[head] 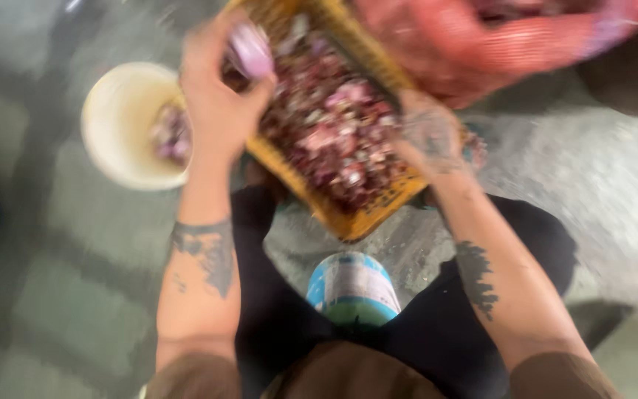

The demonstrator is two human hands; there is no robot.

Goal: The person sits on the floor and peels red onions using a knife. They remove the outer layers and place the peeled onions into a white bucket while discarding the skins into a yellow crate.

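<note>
Over grey floor (75,295), left hand (219,96) holds peeled onion (251,50); blurred.

Peeled purple onion (251,50): pale, glossy, blurred, far left of centre, above yellow crate (348,218). Crate: tilted, slatted, centre, heaped with reddish-purple onion skins (334,133), its near corner nearest.

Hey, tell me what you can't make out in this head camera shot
Head view, all smeared by motion blur:
- Pale purple piece in the left hand: its kind.
- Right hand: whether it grips anything.
- Contents of the yellow basket and white bowl: reddish-purple bits only.
- Red mesh sack: cut by the top edge.
</note>
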